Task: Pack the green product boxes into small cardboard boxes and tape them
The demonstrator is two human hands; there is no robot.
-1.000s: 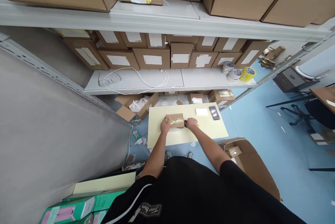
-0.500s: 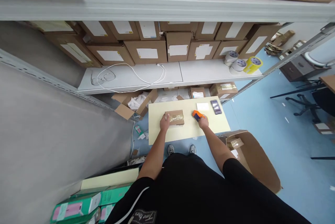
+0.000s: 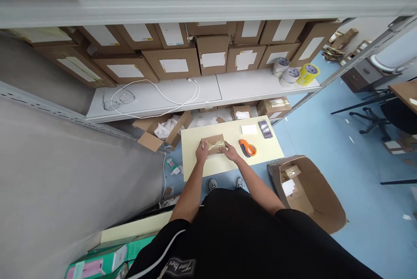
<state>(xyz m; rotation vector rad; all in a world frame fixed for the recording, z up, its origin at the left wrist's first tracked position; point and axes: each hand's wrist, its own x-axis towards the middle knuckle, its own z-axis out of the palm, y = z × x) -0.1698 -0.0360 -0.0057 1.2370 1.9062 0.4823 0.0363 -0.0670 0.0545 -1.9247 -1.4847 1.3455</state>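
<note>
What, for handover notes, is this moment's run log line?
left hand: on taped box, left end; right hand: on right end; orange tool: on tabletop

Our pale table (image 3: 267, 151) stands before a shelf (image 3: 247, 83), above a blue floor (image 3: 309, 133).
On the table we see an orange dispenser (image 3: 247, 148) towards the right, with a white rectangle (image 3: 249, 129) and a blurred dark item (image 3: 265, 129) side by side behind it; the taped box (image 3: 214, 144) is over the left half, though we cannot tell whether it touches. The shelf bears stacked boxes (image 3: 208, 44), a white cable (image 3: 178, 104), glasses (image 3: 122, 98) and three tape rolls (image 3: 289, 77). A big carton (image 3: 321, 187) stands open on the floor.
</note>
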